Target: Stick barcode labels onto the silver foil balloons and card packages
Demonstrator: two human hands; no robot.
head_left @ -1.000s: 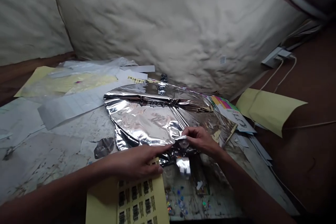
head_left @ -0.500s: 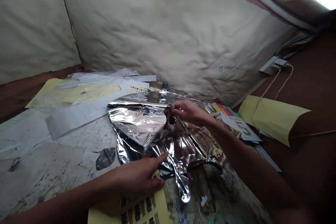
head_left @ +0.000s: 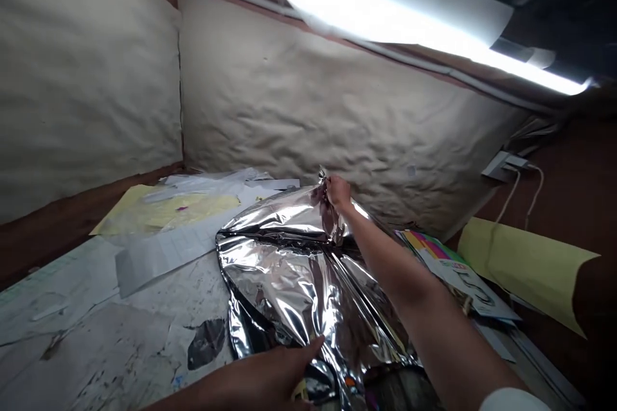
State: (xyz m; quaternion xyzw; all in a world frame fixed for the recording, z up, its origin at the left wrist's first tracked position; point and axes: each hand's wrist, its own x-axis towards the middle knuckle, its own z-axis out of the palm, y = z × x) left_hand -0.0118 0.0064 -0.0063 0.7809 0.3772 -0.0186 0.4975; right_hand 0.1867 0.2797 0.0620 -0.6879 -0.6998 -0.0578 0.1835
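A large crumpled silver foil sheet (head_left: 289,289) lies on the stained white table top (head_left: 101,327), its far end raised. My right hand (head_left: 338,194) pinches the far corner of the foil between its fingertips. My left hand (head_left: 260,384) sits at the bottom edge of the view, its fingers extended and resting on the near part of the foil. The foil's nearest end is cut off by the frame and partly hidden behind my left hand.
Beyond the foil lie pale yellow sheets (head_left: 178,209) and white paper strips (head_left: 168,257). A colourful booklet (head_left: 450,273) and a yellow paper (head_left: 525,273) are on the right. A beige padded wall (head_left: 313,103) rises behind, with a wall socket (head_left: 499,166) and a bright tube light (head_left: 385,6).
My right hand has moved from the near foil to the far corner and lifted it. The foil has spread out beneath my arm. The view has tilted upward, bringing the tube light into sight.
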